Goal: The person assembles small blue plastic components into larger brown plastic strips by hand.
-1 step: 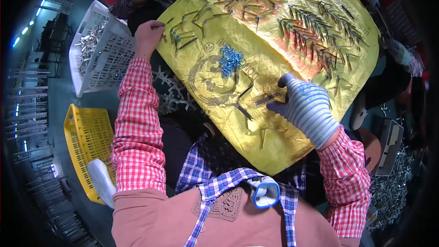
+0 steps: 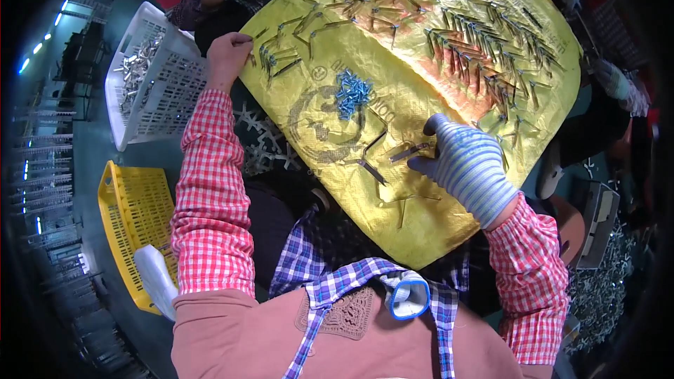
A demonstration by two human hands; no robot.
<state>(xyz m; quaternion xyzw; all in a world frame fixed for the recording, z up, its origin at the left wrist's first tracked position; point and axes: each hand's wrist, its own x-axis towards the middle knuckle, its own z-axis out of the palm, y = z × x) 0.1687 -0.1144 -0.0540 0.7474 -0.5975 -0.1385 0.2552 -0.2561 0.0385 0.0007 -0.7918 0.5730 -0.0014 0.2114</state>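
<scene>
At the edge of a shiny yellow sheet (image 2: pixel 439 233), a bare left hand (image 2: pixel 228 60) bunches fingertips, hold unclear; right of them, small blue pins (image 2: pixel 352 93); then a striped-gloved right hand (image 2: pixel 472 161), fingers parted about a thin dark metal strip (image 2: pixel 406 153), grip uncertain. Nothing has visibly shifted; work seems paused.

Right-hand fingers (image 2: pixel 433 125) slightly farther left than before.
</scene>
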